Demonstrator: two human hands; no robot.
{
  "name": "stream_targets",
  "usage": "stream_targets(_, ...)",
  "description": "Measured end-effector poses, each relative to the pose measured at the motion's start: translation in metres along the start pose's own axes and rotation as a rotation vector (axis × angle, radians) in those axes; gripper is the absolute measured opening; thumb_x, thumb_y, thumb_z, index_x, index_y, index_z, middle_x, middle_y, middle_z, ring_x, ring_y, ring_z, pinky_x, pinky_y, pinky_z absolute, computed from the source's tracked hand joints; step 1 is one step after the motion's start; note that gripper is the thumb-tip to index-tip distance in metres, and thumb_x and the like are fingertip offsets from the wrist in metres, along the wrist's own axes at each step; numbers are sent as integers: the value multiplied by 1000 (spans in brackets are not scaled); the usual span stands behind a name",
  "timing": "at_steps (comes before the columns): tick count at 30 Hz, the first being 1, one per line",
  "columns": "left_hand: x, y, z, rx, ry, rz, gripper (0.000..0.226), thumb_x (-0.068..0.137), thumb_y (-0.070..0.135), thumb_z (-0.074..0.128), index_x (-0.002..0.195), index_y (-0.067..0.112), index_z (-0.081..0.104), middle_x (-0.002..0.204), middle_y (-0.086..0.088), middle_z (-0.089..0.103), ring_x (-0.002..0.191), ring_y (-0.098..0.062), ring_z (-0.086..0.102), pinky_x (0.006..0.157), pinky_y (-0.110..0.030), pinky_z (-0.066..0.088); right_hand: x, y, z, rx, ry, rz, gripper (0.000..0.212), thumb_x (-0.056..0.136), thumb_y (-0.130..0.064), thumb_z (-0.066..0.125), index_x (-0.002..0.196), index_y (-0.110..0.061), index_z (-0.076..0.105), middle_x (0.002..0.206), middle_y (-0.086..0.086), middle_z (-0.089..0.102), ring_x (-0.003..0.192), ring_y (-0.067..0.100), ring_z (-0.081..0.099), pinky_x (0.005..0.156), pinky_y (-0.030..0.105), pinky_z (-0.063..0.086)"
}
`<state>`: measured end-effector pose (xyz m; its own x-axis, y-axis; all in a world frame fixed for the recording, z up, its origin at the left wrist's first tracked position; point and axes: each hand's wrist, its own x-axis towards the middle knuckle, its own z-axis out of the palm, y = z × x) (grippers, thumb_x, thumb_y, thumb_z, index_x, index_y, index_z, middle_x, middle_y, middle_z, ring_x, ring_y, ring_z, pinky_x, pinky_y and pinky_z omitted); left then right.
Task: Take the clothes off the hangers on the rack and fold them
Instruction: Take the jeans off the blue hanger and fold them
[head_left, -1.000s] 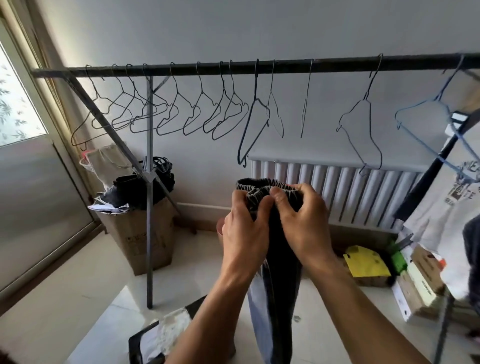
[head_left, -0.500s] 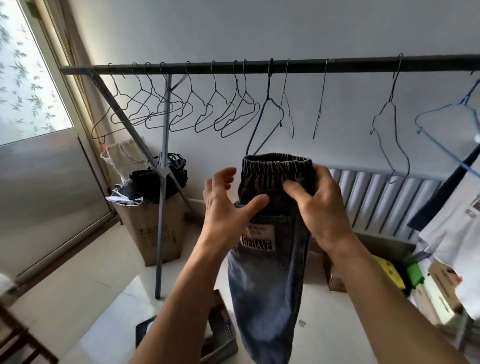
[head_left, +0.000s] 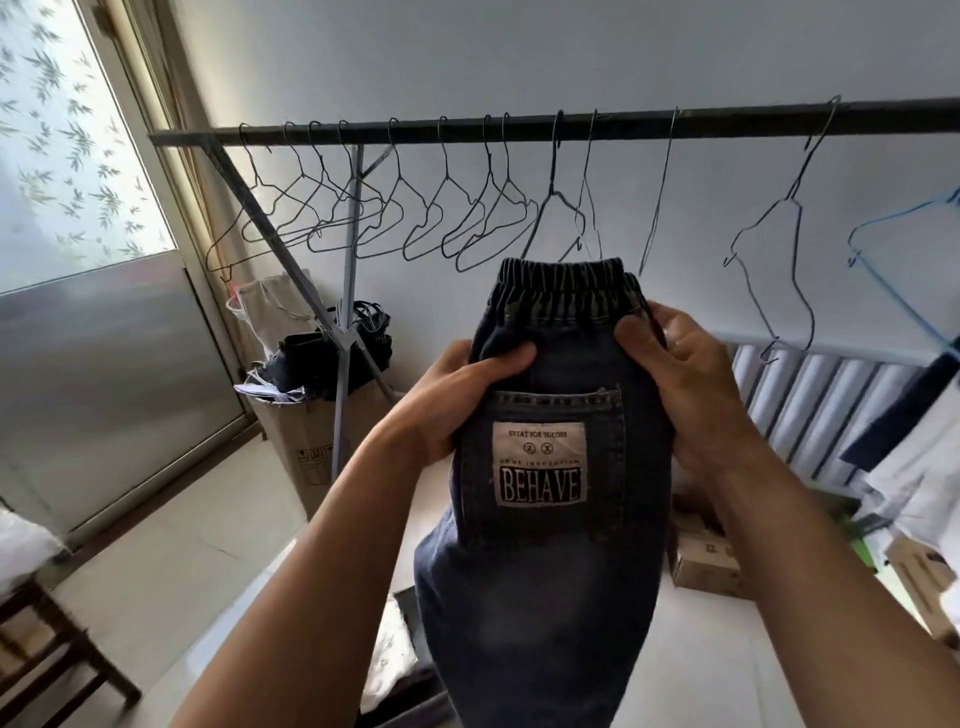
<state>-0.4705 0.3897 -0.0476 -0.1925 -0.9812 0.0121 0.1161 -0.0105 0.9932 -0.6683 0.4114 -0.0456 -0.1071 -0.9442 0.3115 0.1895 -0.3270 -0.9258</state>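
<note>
Dark blue jeans (head_left: 540, 571) with an elastic waistband and a white "BEHAVE" patch hang upright in front of me, off any hanger. My left hand (head_left: 457, 395) grips their left edge just under the waistband, thumb across the front. On the right edge, my right hand (head_left: 670, 374) grips at the same height. Behind them runs the dark rack bar (head_left: 519, 130) with several empty wire hangers (head_left: 415, 218). A blue hanger (head_left: 904, 244) at the far right carries white clothing (head_left: 930, 478).
A cardboard box (head_left: 306, 441) with dark items stands by the rack's leg. A white radiator (head_left: 810, 410) lines the wall behind. Boxes lie on the floor at right, a dark tray below the jeans, a wooden stool (head_left: 52, 634) at lower left.
The jeans rose closer to my view and turned to show the patch. My left hand, open half a second ago, closed on their left edge.
</note>
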Motion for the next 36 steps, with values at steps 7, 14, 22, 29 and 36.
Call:
stream_targets(7,7,6,-2,-87,85,-20,30,87,25,71,105,2,64,79,-9,73,64,-21,71,62,-33,59,-24,37,-24,-18,-411,416,65,66,-34,83,120,-4,62,116,19,68,108,35,66,85,38,57)
stream_targets(14,-2,-7,-31,-194,-54,-101,49,77,43,63,105,4,70,96,-17,74,79,-25,73,73,-37,62,-23,32,0,172,-248,344,19,78,-15,63,85,-7,78,96,15,75,86,27,73,66,30,59)
stream_targets(22,-35,-82,-72,-67,-266,-106,72,41,55,93,97,13,79,100,-8,75,91,-18,72,79,-28,58,2,23,14,334,-49,355,20,91,-17,57,90,-3,71,82,12,75,70,20,73,64,30,61)
stream_targets(29,-44,-102,-73,-170,2,-44,35,70,11,76,104,5,72,106,-17,73,97,-28,70,78,-30,58,6,33,6,457,-58,407,35,95,-25,51,78,-10,78,84,8,76,77,18,73,64,30,60)
stream_targets(36,-42,-72,-48,-399,202,45,19,81,23,62,92,11,73,90,-10,75,80,-21,72,69,-32,61,-11,54,-5,282,-408,415,55,68,-4,74,121,-8,61,116,14,69,106,31,67,81,39,57)
